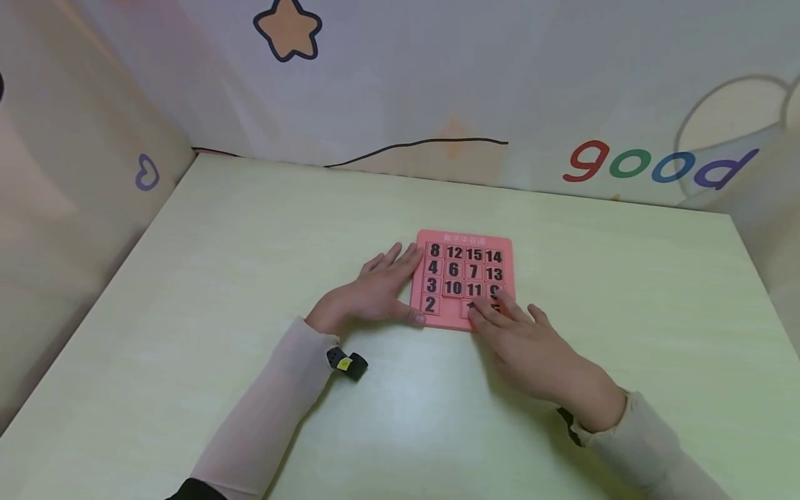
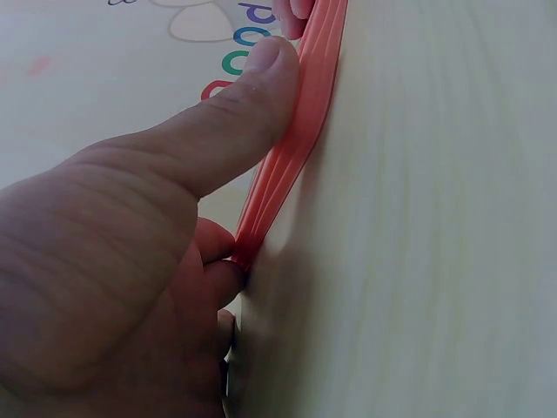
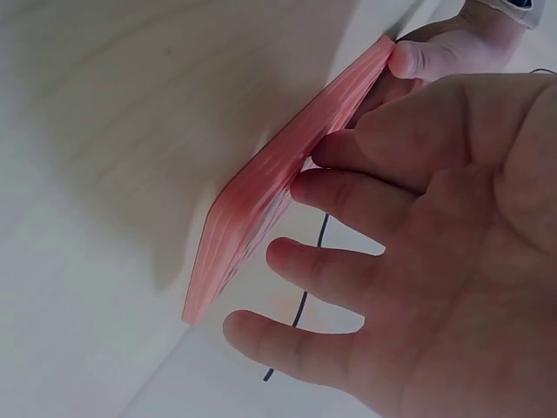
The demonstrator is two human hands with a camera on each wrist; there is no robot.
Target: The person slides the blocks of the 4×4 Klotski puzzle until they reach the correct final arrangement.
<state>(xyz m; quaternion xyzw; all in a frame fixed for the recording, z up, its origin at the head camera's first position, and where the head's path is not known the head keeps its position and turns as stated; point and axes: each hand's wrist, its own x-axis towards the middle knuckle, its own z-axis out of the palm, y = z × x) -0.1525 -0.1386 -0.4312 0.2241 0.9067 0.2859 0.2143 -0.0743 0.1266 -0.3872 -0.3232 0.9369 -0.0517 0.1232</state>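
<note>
"Where do we find the number puzzle [image 1: 450, 306]?"

"It lies flat on the pale table [image 1: 400, 430], slightly right of the middle. On its pink tiles [image 1: 453, 270] we read black numerals, an 8 at the far left and a 2 at the near left, with a gap just right of the 2."

"What do we make of the left hand [image 1: 375, 292]?"

"It is spread wide along the puzzle's left side, thumb by the near corner, straight fingers toward the far one. We see it touching the edge rather than curled round it."

"And the right hand [image 1: 537, 347]?"

"It comes in from the near right with fingers stretched out, gripping nothing. The fingertips lie over the near-right tiles and partly hide their numbers; how hard they press, we cannot tell."

"What stands around them?"

"Beyond the table we have a pale wall [image 1: 406, 69], with an orange star [image 1: 287, 31] toward the left and the colourful word "good" [image 1: 656, 168] at the right."
</note>
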